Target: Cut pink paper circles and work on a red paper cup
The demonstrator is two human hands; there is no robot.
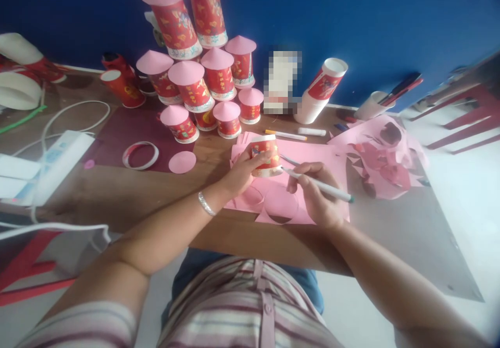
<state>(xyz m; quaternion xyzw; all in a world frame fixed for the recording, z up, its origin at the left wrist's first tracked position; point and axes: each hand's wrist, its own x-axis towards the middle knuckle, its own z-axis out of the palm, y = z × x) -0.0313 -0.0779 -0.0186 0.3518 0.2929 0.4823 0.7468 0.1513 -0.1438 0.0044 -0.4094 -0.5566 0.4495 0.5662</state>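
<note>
Your left hand (244, 173) has its grip wrapped round the red cup (265, 155), pressed upside down on the pink paper (312, 155), and just right of it your right hand (316, 191) pinches the pen (320, 184) at the cup's rim, so a slipping cup could spoil the circle.

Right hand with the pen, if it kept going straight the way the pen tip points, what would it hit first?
Probably the red paper cup that the left hand holds on the pink paper. The right hand aims the pen tip at the cup's base; whether they touch is unclear.
</note>
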